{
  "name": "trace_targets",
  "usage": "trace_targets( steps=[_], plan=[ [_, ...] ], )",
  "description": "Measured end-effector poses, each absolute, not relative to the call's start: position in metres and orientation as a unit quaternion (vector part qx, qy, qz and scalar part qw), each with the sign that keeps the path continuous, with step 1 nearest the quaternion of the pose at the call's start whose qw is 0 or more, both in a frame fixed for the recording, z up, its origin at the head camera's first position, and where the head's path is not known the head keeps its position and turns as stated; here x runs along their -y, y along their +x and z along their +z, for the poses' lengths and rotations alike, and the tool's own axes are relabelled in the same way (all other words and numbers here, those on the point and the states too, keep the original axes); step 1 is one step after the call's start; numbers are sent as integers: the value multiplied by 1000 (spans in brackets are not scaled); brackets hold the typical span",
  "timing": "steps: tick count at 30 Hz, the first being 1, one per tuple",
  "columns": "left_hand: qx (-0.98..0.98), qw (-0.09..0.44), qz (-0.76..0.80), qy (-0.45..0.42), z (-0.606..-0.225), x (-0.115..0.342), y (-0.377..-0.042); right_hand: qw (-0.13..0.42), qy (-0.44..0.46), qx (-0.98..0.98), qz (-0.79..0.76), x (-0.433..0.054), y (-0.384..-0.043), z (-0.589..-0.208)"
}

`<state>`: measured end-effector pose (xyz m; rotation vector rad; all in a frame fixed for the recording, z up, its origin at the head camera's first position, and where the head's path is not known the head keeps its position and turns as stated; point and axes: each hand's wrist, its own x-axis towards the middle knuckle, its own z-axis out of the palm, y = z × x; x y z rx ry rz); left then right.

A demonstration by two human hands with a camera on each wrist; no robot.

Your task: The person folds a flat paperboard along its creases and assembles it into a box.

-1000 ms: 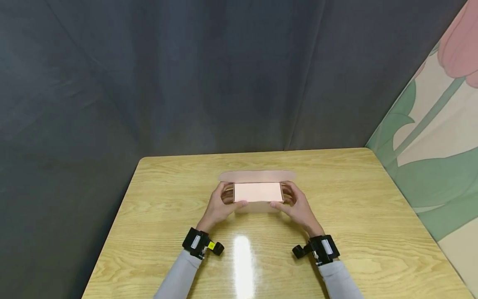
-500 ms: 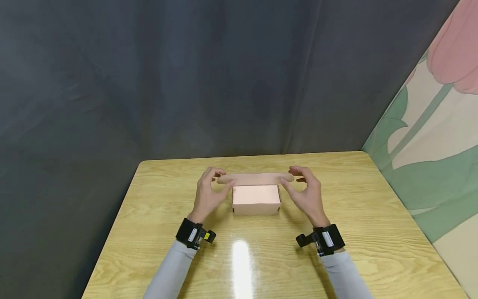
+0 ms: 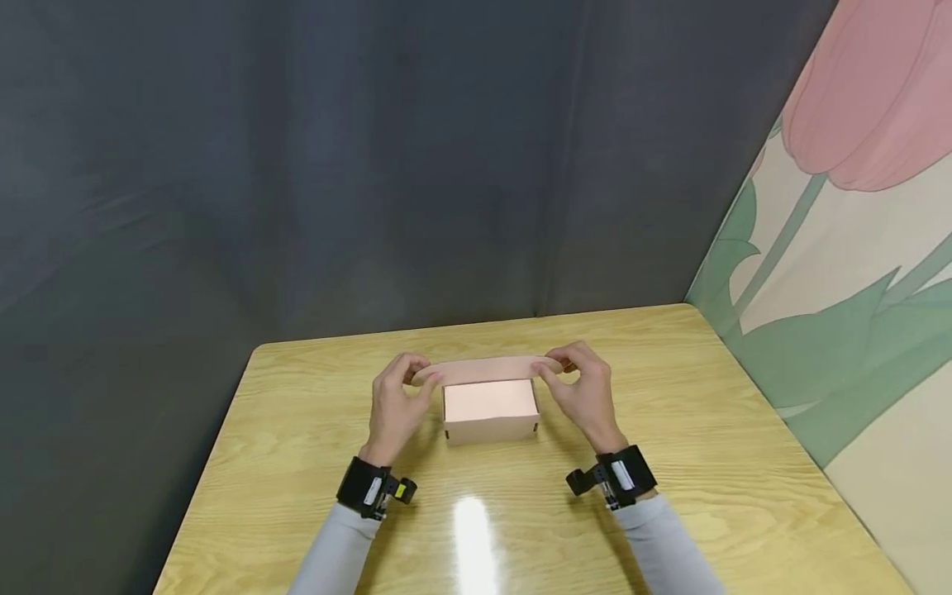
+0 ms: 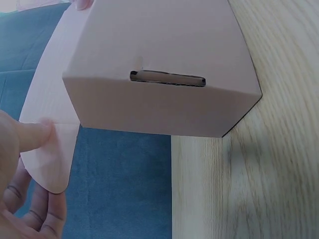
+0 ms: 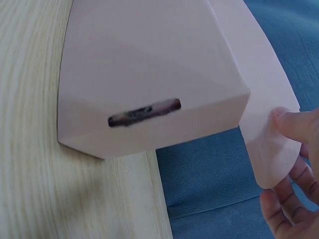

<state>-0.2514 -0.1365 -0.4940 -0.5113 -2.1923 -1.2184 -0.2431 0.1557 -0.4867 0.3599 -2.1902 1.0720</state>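
Note:
A pale pink cardboard box (image 3: 491, 430) sits on the table with a long flap (image 3: 483, 370) standing up along its far edge. My left hand (image 3: 394, 409) pinches the flap's left end, thumb on the near face and fingers behind. At the opposite end, my right hand (image 3: 586, 398) pinches the flap the same way. Close up in the left wrist view, the flap's end (image 4: 50, 159) is rounded, and the box side (image 4: 149, 107) has a narrow slot at its edge. A similar slot (image 5: 144, 113) shows in the right wrist view.
The light wood table (image 3: 297, 496) reaches back to a dark blue curtain (image 3: 416, 165). On the right hangs a cloth (image 3: 892, 330) printed with tulips. Black wrist cameras (image 3: 364, 489) are strapped to both wrists.
Both hands first gripped the box's sides, then let go and moved back to the flap's ends. Now they pinch the flap. The head view has shifted slightly.

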Motion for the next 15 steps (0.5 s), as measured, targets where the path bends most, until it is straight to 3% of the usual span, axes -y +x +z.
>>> trace_targets(
  steps=[15],
  plan=[
    [825, 330, -434, -147, -483, 136, -245, 377, 164, 832, 374, -141, -244, -481]
  ],
)
